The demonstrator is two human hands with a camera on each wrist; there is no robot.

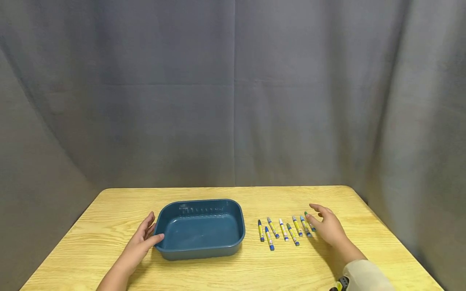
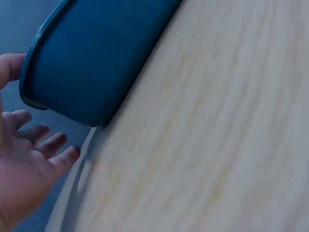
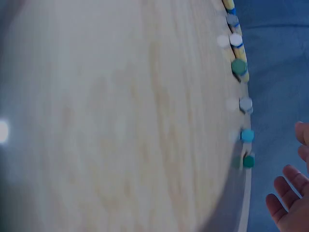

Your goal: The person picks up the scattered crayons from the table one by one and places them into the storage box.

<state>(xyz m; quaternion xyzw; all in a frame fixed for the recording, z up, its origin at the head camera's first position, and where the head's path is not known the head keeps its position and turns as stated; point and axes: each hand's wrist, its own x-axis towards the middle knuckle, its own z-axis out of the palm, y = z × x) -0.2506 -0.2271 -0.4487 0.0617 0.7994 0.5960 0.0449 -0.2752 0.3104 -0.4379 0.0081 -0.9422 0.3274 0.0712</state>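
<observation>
A dark teal plastic box (image 1: 199,253) with an open top and rounded corners stands on the table. My left hand (image 1: 140,242) is at its left end, thumb at the rim and the other fingers spread outside the wall. In the left wrist view those fingers (image 2: 63,159) stand apart from the box wall. Several crayons in yellow wrappers lie to the right of the box, among them a dark blue crayon (image 1: 261,231) and a white crayon (image 1: 283,230). Over the right end of this group hovers my right hand (image 1: 329,228), fingers loosely extended, nearest a green crayon (image 1: 312,224) and a light blue crayon (image 1: 305,226).
The wooden table (image 1: 225,275) has rounded far corners. Grey curtains (image 1: 233,93) hang behind it and along both sides. A beige sleeve (image 1: 367,277) and a dark wristband (image 1: 343,283) show on the right arm.
</observation>
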